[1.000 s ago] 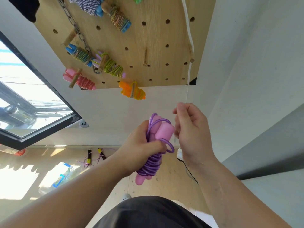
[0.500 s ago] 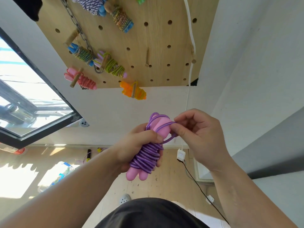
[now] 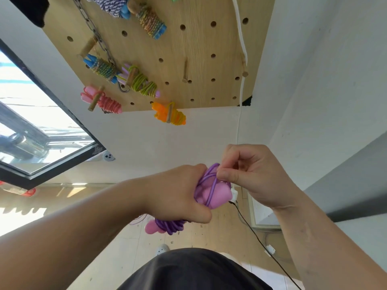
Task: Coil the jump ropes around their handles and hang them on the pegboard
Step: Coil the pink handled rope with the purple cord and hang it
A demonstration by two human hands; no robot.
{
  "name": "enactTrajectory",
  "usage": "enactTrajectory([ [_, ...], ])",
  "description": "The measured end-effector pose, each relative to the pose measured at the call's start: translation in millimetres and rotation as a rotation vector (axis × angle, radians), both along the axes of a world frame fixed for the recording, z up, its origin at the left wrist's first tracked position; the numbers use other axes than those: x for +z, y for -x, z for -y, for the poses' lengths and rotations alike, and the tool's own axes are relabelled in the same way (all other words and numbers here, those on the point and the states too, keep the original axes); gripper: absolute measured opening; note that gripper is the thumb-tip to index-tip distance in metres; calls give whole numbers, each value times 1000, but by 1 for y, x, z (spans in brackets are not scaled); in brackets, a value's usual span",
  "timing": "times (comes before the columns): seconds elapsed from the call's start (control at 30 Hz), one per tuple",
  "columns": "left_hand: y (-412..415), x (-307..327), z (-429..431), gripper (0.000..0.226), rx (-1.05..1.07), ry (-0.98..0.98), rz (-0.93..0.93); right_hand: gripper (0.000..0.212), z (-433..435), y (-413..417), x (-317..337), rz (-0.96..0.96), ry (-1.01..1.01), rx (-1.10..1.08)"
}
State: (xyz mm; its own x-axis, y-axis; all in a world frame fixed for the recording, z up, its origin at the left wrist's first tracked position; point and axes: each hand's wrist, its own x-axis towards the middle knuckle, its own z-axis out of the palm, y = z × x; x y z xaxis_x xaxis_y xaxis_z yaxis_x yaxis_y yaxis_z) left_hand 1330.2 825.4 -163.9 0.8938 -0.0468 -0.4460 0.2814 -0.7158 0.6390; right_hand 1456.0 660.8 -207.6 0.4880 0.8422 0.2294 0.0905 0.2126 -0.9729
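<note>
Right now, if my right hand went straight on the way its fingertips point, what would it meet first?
Your right hand points leftward: first the purple rope it pinches, looped over the pink handles, then probably your left hand gripping them.

Left hand grips the pink handles wound in purple rope, below the pegboard. Right hand pinches a rope loop at the handles' upper end. Orange coiled rope hangs at the pegboard's lower edge.

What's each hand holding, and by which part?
The left hand grips the pink-handled jump rope around its coiled middle; the right hand pinches a purple cord loop at the top end.
</note>
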Motion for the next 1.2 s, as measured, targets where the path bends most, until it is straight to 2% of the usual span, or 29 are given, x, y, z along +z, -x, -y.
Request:
enactTrajectory([
  [0.07,1,-5,8,35,109,-79,120,12,-4,2,1,-4,7,-35],
  [0.17,-2,-18,15,37,364,-56,319,17,-12,4,4,-56,25,-151],
  [0.3,-7,-27,16,38,420,-155,430,14,-19,12,-1,-199,83,-321],
  [0.33,-6,-28,16,37,420,-144,437,14,-19,15,-3,-211,92,-349],
  [0.4,-4,-27,15,32,461,13,449,14,-19,19,-5,-208,111,-378],
  [0.47,-2,-29,15,42,547,185,467,11,-20,22,-6,-190,128,-378],
  [0.53,-2,-31,14,47,588,172,485,6,-21,25,-5,-133,144,-374],
  [0.87,-4,-38,10,38,596,41,608,14,-23,12,8,-13,284,-193],
  [1.0,-7,-38,9,43,599,-17,618,22,-24,16,8,75,324,-167],
  [1.1,-7,-38,8,44,542,11,614,41,-26,16,7,25,381,-126],
  [1.2,-5,-38,7,46,414,43,578,42,-27,12,3,-24,429,-52],
])
